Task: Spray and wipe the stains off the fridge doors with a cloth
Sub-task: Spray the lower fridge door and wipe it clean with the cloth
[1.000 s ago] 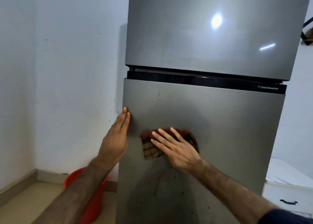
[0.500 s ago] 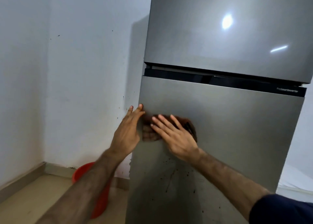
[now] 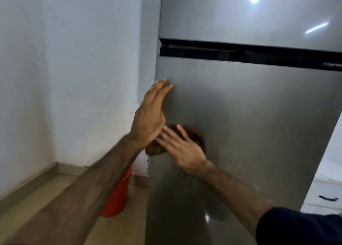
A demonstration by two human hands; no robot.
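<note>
Brown cloth (image 3: 192, 135) lies flat against the lower fridge door (image 3: 249, 115), near its left edge, about mid-height in view. Right hand (image 3: 182, 148) presses it there with fingers (image 3: 167, 133) straight and spread; nothing gripped, cloth only pinned under the palm. Left hand (image 3: 150, 115) rests on the door's left edge just above the cloth, fingers straight and together, holding nothing.

Progress, judged: the door area above and right of the cloth reads clean. Dark specks and a thin run mark (image 3: 189, 184) remain below the right hand, so the lower part of this door is left to wipe. Upper door (image 3: 240, 13) shows only light reflections; whether stains remain there cannot be told. No spray bottle in view.

Versus a second ago: cloth and right hand have moved left toward the door edge and slightly down; the left hand now overlaps the cloth's left end. Camera has swung left, showing more wall (image 3: 74, 78) and the red bucket (image 3: 116, 198) on the floor.
</note>
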